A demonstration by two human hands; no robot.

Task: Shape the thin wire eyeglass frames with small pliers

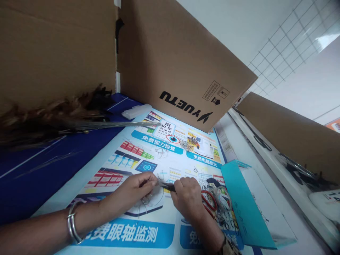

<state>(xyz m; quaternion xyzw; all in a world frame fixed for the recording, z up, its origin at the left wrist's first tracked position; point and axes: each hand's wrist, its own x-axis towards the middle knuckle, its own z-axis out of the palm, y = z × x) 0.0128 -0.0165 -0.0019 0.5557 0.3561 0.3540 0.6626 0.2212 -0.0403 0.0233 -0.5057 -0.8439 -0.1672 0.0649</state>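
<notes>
My left hand (143, 186), with a silver bracelet at the wrist, is pinched shut on a thin wire (158, 181); the wire is very fine and partly hidden by the fingers. My right hand (188, 196) is closed around dark-jawed pliers (168, 186), whose tips point left and meet the wire by my left fingertips. Their handles are hidden in my palm. Just right of that hand lie red-handled scissors (209, 202) among a tangle of small wire pieces and dark rings (225, 217). More fine loops (160, 151) are scattered ahead of my hands.
A printed poster (148, 232) covers the work surface. At the right stands an open teal box (247, 209). Cardboard panels (172, 60) rise behind and at the left. Brown feathery material (53, 117) with a bundle of long thin wires (124, 124) lies over the blue cloth (34, 184).
</notes>
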